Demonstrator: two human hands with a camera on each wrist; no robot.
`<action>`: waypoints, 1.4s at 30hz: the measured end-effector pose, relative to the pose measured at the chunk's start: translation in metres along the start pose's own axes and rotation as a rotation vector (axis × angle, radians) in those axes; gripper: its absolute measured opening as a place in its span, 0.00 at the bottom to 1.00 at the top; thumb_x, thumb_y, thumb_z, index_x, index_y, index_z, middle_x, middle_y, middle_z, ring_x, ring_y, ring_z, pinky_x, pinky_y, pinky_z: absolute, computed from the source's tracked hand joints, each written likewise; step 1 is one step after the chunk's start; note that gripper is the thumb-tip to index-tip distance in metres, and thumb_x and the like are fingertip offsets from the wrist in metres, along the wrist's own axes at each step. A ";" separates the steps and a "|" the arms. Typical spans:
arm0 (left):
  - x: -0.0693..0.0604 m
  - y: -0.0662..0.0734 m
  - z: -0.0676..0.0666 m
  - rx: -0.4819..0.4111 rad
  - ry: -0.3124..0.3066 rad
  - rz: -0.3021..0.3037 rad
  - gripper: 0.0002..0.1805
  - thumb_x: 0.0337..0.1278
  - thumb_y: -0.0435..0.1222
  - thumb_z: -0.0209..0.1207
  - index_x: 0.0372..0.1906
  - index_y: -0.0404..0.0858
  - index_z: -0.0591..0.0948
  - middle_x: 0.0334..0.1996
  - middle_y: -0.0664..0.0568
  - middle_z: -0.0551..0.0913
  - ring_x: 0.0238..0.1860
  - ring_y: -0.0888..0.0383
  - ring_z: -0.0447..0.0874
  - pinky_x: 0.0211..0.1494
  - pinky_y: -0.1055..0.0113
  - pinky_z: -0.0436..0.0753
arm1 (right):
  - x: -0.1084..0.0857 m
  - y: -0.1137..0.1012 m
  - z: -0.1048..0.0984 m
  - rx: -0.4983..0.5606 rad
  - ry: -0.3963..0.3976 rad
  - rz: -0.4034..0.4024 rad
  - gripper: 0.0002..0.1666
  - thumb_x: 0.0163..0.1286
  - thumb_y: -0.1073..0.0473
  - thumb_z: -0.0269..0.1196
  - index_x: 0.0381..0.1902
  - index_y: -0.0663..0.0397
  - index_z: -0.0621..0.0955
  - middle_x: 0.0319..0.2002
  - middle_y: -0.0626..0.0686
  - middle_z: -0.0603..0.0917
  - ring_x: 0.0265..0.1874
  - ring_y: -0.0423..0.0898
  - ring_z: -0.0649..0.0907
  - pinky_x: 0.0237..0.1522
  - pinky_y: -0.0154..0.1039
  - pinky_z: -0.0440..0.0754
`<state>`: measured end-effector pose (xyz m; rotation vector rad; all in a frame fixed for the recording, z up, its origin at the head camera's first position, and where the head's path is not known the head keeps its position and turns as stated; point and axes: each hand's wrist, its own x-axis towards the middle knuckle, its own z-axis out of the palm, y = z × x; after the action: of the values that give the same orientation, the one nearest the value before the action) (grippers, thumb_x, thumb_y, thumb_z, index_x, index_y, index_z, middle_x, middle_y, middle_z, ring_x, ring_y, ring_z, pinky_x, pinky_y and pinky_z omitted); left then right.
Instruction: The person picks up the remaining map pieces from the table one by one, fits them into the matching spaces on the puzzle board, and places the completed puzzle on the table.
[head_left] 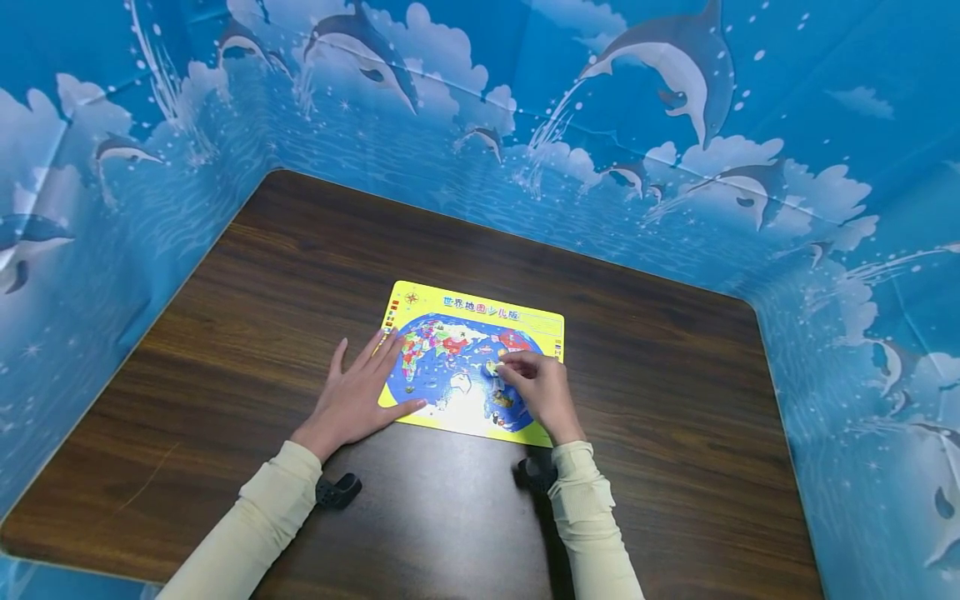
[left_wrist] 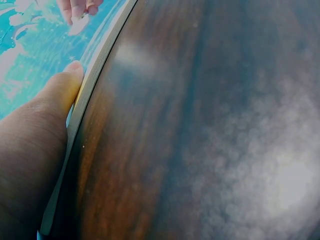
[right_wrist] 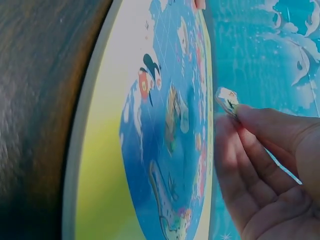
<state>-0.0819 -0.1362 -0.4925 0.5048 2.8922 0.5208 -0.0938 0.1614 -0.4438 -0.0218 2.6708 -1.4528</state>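
Observation:
A yellow-bordered world map puzzle board (head_left: 543,323) lies on the table, with a blue map and coloured land areas. My left hand (head_left: 356,402) rests with spread, straight fingers over its left edge, the thumb along the near border. Above the right part of the map, my right hand (head_left: 546,392) pinches a small puzzle piece (right_wrist: 228,100) between thumb and fingertips. The piece is clear of the board in the right wrist view. In the left wrist view, only the left thumb (left_wrist: 62,92) and base of the hand show, with the right fingertips and piece beyond.
The dark wood-grain table (head_left: 660,400) extends around the board on all sides. A blue dolphin-print cloth (head_left: 450,158) hangs behind and beside it. Black wrist straps (head_left: 339,492) sit at both sleeve cuffs. Glare whitens the lower middle of the map.

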 end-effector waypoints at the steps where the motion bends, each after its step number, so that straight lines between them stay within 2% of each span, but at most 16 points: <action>1: 0.000 0.000 0.000 0.001 0.000 0.000 0.61 0.59 0.74 0.53 0.84 0.41 0.49 0.84 0.47 0.47 0.84 0.47 0.37 0.78 0.35 0.26 | 0.000 0.000 0.001 -0.007 0.000 -0.011 0.11 0.72 0.61 0.69 0.49 0.59 0.89 0.40 0.52 0.90 0.38 0.46 0.87 0.48 0.46 0.88; 8: 0.000 -0.001 0.000 0.000 0.003 0.003 0.61 0.59 0.74 0.53 0.84 0.41 0.49 0.84 0.47 0.46 0.84 0.47 0.37 0.78 0.35 0.27 | 0.001 0.000 0.007 -0.005 0.014 -0.137 0.12 0.76 0.65 0.63 0.52 0.63 0.88 0.48 0.58 0.88 0.47 0.52 0.88 0.54 0.50 0.86; 12: 0.000 -0.001 0.001 0.002 0.005 0.008 0.61 0.59 0.74 0.53 0.85 0.41 0.49 0.84 0.47 0.46 0.84 0.47 0.37 0.78 0.34 0.27 | 0.001 -0.002 0.011 0.100 -0.025 -0.095 0.12 0.77 0.67 0.61 0.52 0.66 0.86 0.50 0.61 0.84 0.41 0.54 0.90 0.45 0.46 0.89; 15: 0.000 -0.001 0.001 0.003 0.006 0.010 0.61 0.59 0.74 0.53 0.85 0.41 0.49 0.84 0.47 0.46 0.84 0.47 0.37 0.78 0.34 0.28 | 0.002 -0.004 0.014 0.132 -0.053 -0.083 0.12 0.76 0.70 0.60 0.53 0.68 0.84 0.47 0.62 0.82 0.35 0.54 0.91 0.39 0.41 0.90; 18: 0.000 -0.001 0.001 0.004 0.004 0.009 0.61 0.59 0.74 0.53 0.85 0.41 0.49 0.84 0.47 0.46 0.84 0.47 0.37 0.78 0.34 0.28 | 0.003 -0.006 0.016 0.062 -0.046 -0.116 0.12 0.73 0.71 0.64 0.53 0.67 0.84 0.41 0.60 0.83 0.36 0.51 0.90 0.43 0.41 0.89; 21: -0.001 -0.001 0.001 0.003 0.005 0.008 0.61 0.59 0.73 0.54 0.84 0.41 0.49 0.84 0.47 0.47 0.84 0.47 0.38 0.78 0.34 0.28 | 0.004 -0.007 0.018 -0.001 -0.020 -0.127 0.10 0.70 0.69 0.68 0.48 0.64 0.86 0.36 0.56 0.85 0.36 0.48 0.88 0.46 0.44 0.88; 26: -0.001 -0.001 0.001 0.001 0.011 0.010 0.60 0.59 0.73 0.55 0.84 0.41 0.50 0.84 0.46 0.47 0.84 0.46 0.38 0.78 0.34 0.29 | 0.003 -0.008 0.019 -0.020 -0.002 -0.092 0.06 0.68 0.64 0.72 0.40 0.61 0.88 0.34 0.52 0.88 0.33 0.44 0.87 0.43 0.42 0.88; 30: -0.001 -0.001 0.001 -0.004 0.009 0.010 0.60 0.59 0.73 0.54 0.84 0.41 0.50 0.84 0.46 0.47 0.84 0.46 0.38 0.78 0.34 0.29 | 0.002 -0.007 0.020 -0.039 -0.012 -0.117 0.08 0.70 0.62 0.71 0.44 0.59 0.90 0.37 0.51 0.90 0.34 0.42 0.87 0.41 0.39 0.87; 36: 0.000 0.000 0.001 -0.012 0.002 0.004 0.61 0.58 0.73 0.55 0.84 0.41 0.50 0.84 0.46 0.47 0.84 0.46 0.38 0.78 0.34 0.28 | 0.003 -0.006 0.022 -0.059 -0.042 -0.215 0.11 0.73 0.65 0.66 0.50 0.60 0.90 0.44 0.53 0.90 0.44 0.46 0.86 0.44 0.39 0.85; 39: 0.000 0.000 0.001 -0.010 0.000 -0.001 0.60 0.58 0.72 0.56 0.84 0.41 0.50 0.84 0.46 0.47 0.84 0.46 0.38 0.78 0.34 0.29 | 0.004 -0.007 0.025 -0.063 -0.086 -0.224 0.12 0.75 0.65 0.65 0.51 0.59 0.89 0.45 0.52 0.89 0.45 0.45 0.85 0.43 0.38 0.83; 42: 0.000 0.000 0.001 -0.004 -0.002 -0.002 0.60 0.58 0.72 0.55 0.84 0.41 0.50 0.84 0.46 0.47 0.84 0.46 0.38 0.78 0.34 0.29 | 0.005 -0.009 0.028 -0.074 -0.128 -0.199 0.12 0.76 0.63 0.65 0.52 0.57 0.89 0.46 0.50 0.89 0.42 0.44 0.83 0.41 0.36 0.81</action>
<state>-0.0822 -0.1361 -0.4933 0.5020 2.8891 0.5259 -0.0963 0.1324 -0.4515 -0.3840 2.6789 -1.3504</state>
